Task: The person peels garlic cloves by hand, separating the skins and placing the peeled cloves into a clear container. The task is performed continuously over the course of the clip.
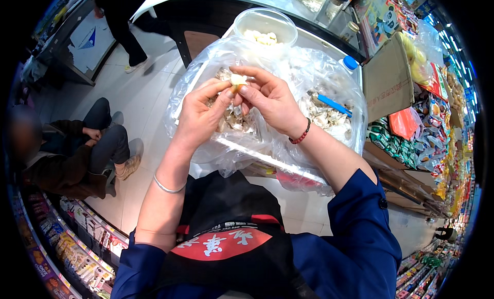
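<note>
My left hand [204,110] and my right hand [274,100] meet over the work surface, pinching a pale garlic clove [238,80] between thumbs and fingertips. Beneath them an open clear plastic bag [200,63] holds dry, brownish garlic skins [235,121], partly hidden by my hands. A second clear bag [318,63] lies by my right forearm, with whitish garlic pieces or skins [328,123] inside. Across these rests a blue strip-like tool [334,105], perhaps a knife handle. Beyond my hands stands a round clear plastic tub [291,31] with peeled garlic cloves [264,37].
A blue-capped bottle [350,63] stands at the back right, beside a cardboard flap [388,77] and heaped packaged snacks [401,150]. On the left a person [69,152] sits low; another person's legs [123,33] are farther off. Snack shelves [81,245] curve along the lower left.
</note>
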The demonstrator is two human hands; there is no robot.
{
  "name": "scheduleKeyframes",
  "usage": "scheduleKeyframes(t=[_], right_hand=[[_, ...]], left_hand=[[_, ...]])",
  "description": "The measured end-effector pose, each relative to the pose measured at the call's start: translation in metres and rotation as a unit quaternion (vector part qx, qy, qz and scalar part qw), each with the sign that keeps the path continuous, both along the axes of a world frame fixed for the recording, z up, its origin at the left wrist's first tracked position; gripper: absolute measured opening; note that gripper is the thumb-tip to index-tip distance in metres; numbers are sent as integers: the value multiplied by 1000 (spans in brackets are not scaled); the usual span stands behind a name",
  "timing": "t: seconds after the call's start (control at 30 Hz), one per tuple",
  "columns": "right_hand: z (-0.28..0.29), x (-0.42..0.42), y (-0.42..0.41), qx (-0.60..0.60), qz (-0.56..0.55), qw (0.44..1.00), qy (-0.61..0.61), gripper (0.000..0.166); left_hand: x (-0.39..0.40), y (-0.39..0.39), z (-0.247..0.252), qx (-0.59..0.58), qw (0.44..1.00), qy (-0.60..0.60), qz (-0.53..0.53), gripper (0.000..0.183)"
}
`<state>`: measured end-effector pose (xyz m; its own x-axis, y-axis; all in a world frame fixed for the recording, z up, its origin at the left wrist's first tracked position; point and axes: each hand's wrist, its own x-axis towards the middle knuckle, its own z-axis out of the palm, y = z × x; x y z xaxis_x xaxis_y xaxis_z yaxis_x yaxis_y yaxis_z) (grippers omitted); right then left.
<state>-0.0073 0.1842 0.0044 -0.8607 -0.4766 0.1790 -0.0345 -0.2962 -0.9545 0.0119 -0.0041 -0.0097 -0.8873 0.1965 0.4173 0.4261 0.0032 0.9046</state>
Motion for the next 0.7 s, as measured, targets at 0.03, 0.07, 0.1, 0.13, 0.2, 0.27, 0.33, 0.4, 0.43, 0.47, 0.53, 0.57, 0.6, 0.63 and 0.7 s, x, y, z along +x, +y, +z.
scheduleKeyframes(t=[0.03, 0.07, 0.1, 0.13, 0.2, 0.27, 0.33, 0.4, 0.43, 0.47, 0.53, 0.57, 0.6, 0.63, 0.7], right_hand=[[0, 0, 1, 13, 0, 1000, 1, 33], [0, 0, 2, 26, 0, 1000, 2, 32], [1, -1, 3, 39, -1, 999, 4, 32], [2, -1, 3, 37, 7, 999, 2, 33], [3, 1, 4, 34, 22, 999, 0, 36], [4, 2, 4, 36, 25, 999, -5, 36], [4, 3, 4, 35, 30, 999, -10, 37], [4, 3, 5, 32, 38, 999, -13, 37], [5, 3, 4, 25, 33, 999, -21, 36], [6, 4, 2, 17, 28, 999, -28, 35], [8, 5, 1, 7, 23, 999, -46, 34], [8, 5, 1, 4, 23, 998, -55, 34], [9, 5, 1, 1, 22, 998, -64, 34], [8, 5, 2, 5, 26, 998, -63, 35], [8, 5, 4, 12, 34, 998, -60, 37]], left_hand=[[2, 0, 4, 1, 1000, -13, -6, 25], [4, 0, 5, 1, 1000, -26, -12, 25], [4, -1, 5, 3, 999, -31, -12, 25], [4, -2, 3, 5, 999, -36, -11, 25], [3, -4, 0, 22, 998, -51, -15, 24], [2, -5, -2, 52, 996, -71, -22, 24], [2, -4, 1, 52, 995, -77, -31, 23], [3, -4, 3, 44, 996, -75, -32, 22], [3, -5, 4, 37, 997, -69, -27, 22], [3, -6, 4, 30, 997, -63, -23, 22], [3, -5, 2, 35, 998, -58, -18, 22], [3, -4, 2, 38, 998, -55, -16, 21], [3, -4, 2, 49, 997, -65, -14, 21], [3, -3, 3, 60, 995, -75, -12, 21], [3, -3, 3, 64, 994, -82, -15, 20]])
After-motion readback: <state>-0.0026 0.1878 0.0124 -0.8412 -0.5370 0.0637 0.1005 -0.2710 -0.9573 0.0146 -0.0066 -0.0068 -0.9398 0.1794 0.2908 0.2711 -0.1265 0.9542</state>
